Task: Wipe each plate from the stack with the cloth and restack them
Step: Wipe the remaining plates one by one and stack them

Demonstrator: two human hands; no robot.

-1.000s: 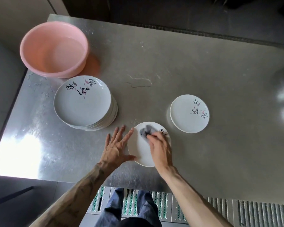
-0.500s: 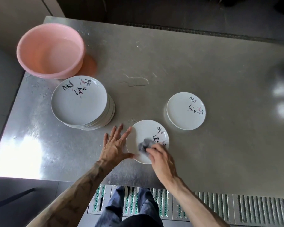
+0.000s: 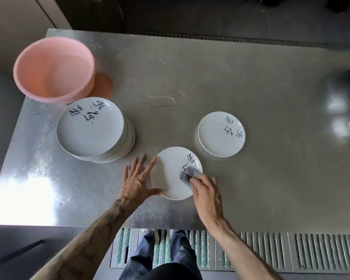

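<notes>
Okay, far left: pink basin at the far-left corner of the steel counter, with what looks like water inside. Just in front of it is the stack of plates, white with black and pink markings on the top one, its far rim close to the basin. A small puddle lies on the counter to the right of the stack. Near the front edge, the left hand lies flat on the counter, grip apart, fingers straight and spread, with index finger and thumb against the left rim of a single plate. That plate lies flat on the counter, near the stack but not touching it. A grey cloth sits bunched on the plate's right half, partly covering the black marking. The right hand has its grip clamped on the cloth, fingers curled over it and pressing it to the plate. Further right and farther back, another plate lies alone, face up, apart from the rest.
</notes>
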